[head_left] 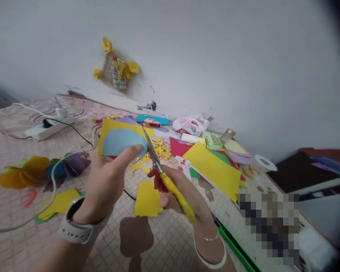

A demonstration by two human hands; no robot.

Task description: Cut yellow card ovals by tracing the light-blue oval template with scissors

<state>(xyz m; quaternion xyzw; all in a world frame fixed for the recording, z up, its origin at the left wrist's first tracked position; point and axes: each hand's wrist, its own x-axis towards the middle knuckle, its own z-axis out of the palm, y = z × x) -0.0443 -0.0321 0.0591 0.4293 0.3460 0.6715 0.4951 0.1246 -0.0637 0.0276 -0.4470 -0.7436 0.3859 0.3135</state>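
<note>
While the left grip (109, 173) pinches two papers (120, 140), the right grip (187, 189) holds one scissors (170, 182).

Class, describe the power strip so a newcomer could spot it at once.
Start at the patterned table and look left, beyond the orange paper flower. There lies the power strip, a long white block. Unlike the thin cables around it, it holds a black plug.
</note>
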